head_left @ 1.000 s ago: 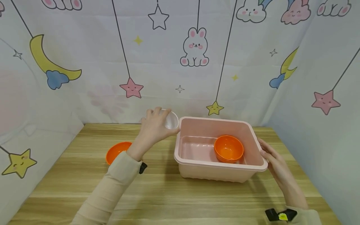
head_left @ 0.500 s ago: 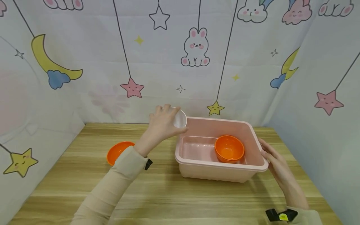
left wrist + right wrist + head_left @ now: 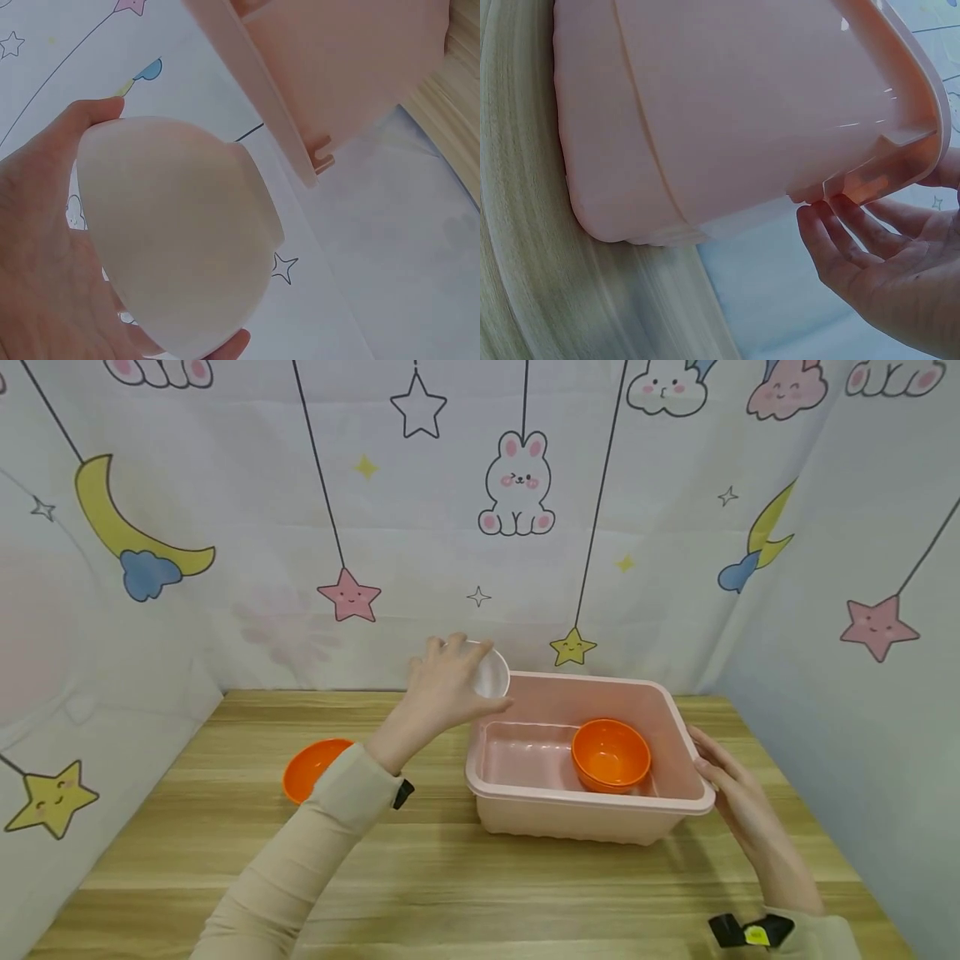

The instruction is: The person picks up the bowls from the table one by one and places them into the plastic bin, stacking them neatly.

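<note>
The left hand (image 3: 444,683) grips a partly hidden white bowl (image 3: 492,677) near the far left corner of the pink bin (image 3: 562,821), whose right rim the right hand (image 3: 745,797) grips, a sleeve (image 3: 300,852) part-covering the left orange bowl (image 3: 309,772).

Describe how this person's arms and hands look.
The left hand and right hand are bare. The left sleeve and right sleeve are plain beige. The left wrist fitting and right wrist fitting are black, the latter with a yellow patch.
</note>
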A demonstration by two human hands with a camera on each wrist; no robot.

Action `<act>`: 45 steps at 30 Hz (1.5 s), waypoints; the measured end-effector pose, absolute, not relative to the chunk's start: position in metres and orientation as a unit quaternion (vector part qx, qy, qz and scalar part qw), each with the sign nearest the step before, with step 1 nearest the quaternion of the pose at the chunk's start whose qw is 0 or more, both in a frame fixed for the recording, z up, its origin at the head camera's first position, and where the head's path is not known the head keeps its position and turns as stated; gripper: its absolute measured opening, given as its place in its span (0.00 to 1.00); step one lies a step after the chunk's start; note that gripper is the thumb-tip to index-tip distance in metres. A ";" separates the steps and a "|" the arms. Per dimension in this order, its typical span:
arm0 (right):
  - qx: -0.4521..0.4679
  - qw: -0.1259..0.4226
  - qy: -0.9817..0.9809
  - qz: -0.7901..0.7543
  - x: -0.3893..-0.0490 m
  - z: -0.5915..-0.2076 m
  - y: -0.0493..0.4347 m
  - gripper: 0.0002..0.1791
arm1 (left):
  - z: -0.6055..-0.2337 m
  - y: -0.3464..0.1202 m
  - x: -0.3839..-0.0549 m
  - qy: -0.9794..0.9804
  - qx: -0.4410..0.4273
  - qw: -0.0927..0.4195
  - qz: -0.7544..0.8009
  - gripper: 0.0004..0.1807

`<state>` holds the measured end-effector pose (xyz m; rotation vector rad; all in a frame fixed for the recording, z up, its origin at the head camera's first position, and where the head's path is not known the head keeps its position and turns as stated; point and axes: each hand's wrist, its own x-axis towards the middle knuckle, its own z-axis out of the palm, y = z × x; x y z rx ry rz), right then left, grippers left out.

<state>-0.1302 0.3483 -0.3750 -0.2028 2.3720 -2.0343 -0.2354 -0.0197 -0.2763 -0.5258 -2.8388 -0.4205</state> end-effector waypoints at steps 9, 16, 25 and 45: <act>-0.059 0.009 0.758 -0.650 -0.131 -0.374 0.349 0.30 | -0.274 -0.014 -0.236 -0.965 -0.193 0.111 -0.139 0.43; -0.066 0.006 0.754 -0.654 -0.130 -0.376 0.349 0.30 | -0.272 -0.008 -0.237 -0.965 -0.202 0.094 -0.141 0.44; -0.061 0.002 0.750 -0.659 -0.130 -0.376 0.348 0.30 | -0.265 0.002 -0.233 -0.962 -0.223 0.075 -0.139 0.44; -0.065 0.001 0.758 -0.649 -0.132 -0.376 0.349 0.29 | -0.252 0.027 -0.236 -0.956 -0.262 0.060 -0.121 0.45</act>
